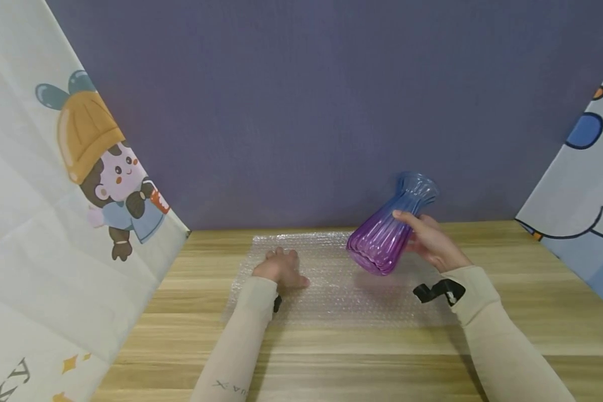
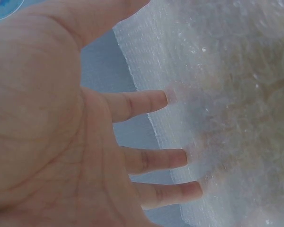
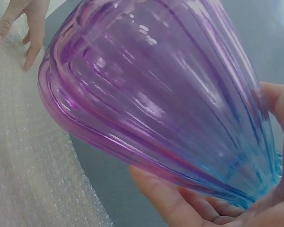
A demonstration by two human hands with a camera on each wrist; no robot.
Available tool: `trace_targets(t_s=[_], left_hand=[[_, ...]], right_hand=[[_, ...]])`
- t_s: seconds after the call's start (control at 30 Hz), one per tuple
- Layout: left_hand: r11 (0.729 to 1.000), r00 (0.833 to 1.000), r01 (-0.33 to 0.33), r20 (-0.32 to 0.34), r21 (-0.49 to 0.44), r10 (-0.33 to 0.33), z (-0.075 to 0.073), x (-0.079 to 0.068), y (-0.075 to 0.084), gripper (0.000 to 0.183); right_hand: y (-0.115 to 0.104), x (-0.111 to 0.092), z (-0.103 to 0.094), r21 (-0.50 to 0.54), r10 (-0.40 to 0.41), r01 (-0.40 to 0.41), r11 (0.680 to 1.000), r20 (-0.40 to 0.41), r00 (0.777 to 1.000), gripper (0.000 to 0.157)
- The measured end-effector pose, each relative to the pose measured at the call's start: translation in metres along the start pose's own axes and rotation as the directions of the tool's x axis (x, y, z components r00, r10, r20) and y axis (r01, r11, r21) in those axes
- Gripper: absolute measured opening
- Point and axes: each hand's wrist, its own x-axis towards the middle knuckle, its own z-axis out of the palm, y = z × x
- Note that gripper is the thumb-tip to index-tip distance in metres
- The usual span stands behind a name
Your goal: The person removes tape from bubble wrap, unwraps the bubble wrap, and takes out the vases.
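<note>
My right hand [image 1: 434, 244] grips a ribbed glass vase [image 1: 382, 234] near its narrow neck. The vase shades from purple at the base to blue at the flared rim and is tilted, its base down to the left, above a sheet of bubble wrap [image 1: 326, 304]. In the right wrist view the thumb and fingers curl round the blue part of the vase [image 3: 151, 104]. My left hand [image 1: 281, 268] is palm down at the left part of the bubble wrap, fingers spread. Its straight fingertips touch the wrap [image 2: 236, 118] in the left wrist view.
The bubble wrap lies flat on a wooden table [image 1: 331, 363]. A dark grey-blue panel [image 1: 301, 111] stands along the table's back edge. White printed sheets flank it, with a cartoon child [image 1: 115, 167] on the left one and blue shapes [image 1: 585, 131] on the right.
</note>
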Motion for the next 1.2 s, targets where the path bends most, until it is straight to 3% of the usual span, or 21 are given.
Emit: trace_targets(t_s=[0.47,1.2], left_hand=[[0.998,1.000,0.022,-0.001,-0.058,-0.022,0.001,0.000,-0.001,0.094],[0.998,0.999,0.031,-0.014,-0.059,-0.032,-0.001,0.003,0.005,0.093]], right_hand=[[-0.008,0.001,-0.008,0.077,-0.021,0.023,0.997,-0.022,1.000,0.026],[-0.017,0.005,-0.022,0.064,-0.034,0.039,0.997,-0.074,0.997,0.033]])
